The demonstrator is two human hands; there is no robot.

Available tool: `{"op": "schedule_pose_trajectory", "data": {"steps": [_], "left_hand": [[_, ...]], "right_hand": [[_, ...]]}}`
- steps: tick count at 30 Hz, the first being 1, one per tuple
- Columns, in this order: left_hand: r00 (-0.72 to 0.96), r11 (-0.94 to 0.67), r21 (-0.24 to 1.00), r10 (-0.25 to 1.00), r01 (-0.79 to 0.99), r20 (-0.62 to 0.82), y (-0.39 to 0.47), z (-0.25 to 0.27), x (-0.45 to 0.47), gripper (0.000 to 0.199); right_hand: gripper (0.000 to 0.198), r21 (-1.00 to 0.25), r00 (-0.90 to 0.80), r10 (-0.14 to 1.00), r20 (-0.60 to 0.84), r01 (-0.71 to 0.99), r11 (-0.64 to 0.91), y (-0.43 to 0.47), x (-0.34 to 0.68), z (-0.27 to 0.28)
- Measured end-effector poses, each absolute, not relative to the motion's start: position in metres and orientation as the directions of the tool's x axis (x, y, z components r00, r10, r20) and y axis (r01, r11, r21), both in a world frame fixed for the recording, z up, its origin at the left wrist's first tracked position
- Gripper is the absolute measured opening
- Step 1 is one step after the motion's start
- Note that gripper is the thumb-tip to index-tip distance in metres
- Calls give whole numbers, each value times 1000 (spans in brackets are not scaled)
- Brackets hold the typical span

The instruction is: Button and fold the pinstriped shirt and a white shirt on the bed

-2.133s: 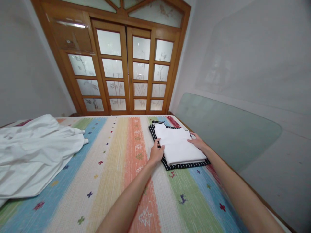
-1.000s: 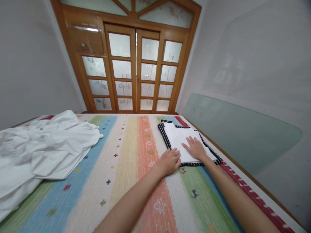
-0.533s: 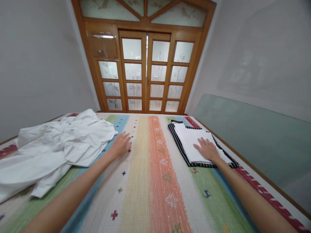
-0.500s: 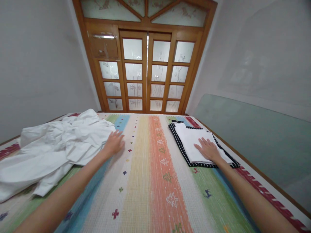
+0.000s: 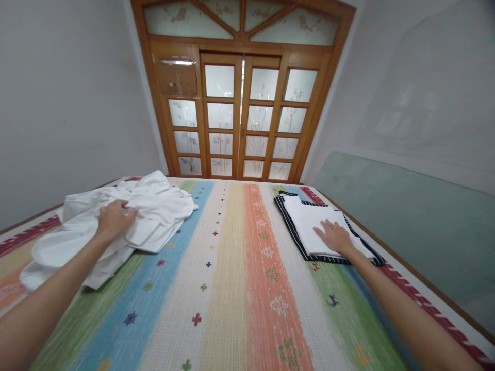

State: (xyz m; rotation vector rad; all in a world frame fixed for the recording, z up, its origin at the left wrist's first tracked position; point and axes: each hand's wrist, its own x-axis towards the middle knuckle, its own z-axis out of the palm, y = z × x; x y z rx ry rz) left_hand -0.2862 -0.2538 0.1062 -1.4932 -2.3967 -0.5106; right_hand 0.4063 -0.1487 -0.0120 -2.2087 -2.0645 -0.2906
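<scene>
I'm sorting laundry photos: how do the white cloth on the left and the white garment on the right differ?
The white cloth lies crumpled; the white garment is folded flat. The white cloth covers more area; the white garment makes a compact shape. The white cloth lies on the bedspread; the white garment rests on striped fabric. Both look white.

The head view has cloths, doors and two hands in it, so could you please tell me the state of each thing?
Left hand: on the loose white cloth, fingers bent; grip unclear.
Right hand: open, resting flat on the folded white cloth.
Loose white cloth: crumpled.
Folded white cloth: folded, lying flat.
Striped black cloth: underneath it, edges showing.
Bed cover: spread out.
Wooden doors: nearly closed, thin bright gap.
</scene>
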Motion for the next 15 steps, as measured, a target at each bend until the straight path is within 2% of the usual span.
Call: {"op": "schedule_pose_trajectory", "data": {"steps": [3,5,10,15], "left_hand": [[-399,376,140,811,916,428,-257,117,-279,30],[-387,349,168,812,922,437,-262,126,-267,28],[-311,166,374,876,913,370,-269,152,-223,27],[-291,61,468,851,882,437,-264,170,-182,26]], "right_hand": [[55,23,98,978,185,994,-104,-147,394,-2],[50,-11,66,981,185,998,-65,-148,378,10],[43,-175,-168,932,321,957,233,-158,314,41],[36,-342,-355,804,478,767,543,-182,239,64]]}}
